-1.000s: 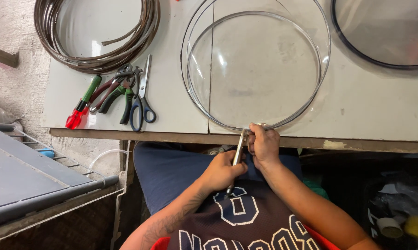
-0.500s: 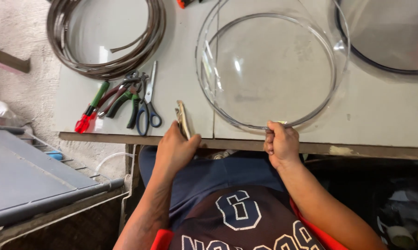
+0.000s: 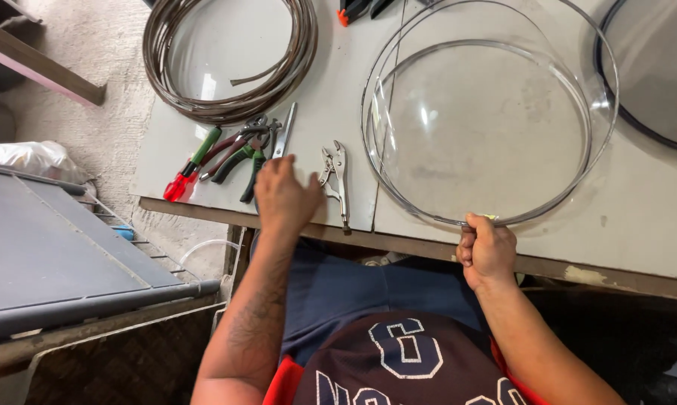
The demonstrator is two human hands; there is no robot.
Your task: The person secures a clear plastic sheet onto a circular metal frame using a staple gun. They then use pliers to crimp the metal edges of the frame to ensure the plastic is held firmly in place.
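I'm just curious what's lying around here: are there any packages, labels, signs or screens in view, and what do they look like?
White plastic bag: on the floor left of the table, crumpled, soft, white; contents hidden.
Shirt print: on the person's dark shirt at the bottom, white outlined characters.
Small yellow-green tag: at the near rim of the clear dome, beside the right hand; too small to tell more.
No signs or screens.

A coil of brown strip (image 3: 230, 64) lies beside a red-handled screwdriver (image 3: 192, 165) (partly under green-handled pliers (image 3: 250, 171)).
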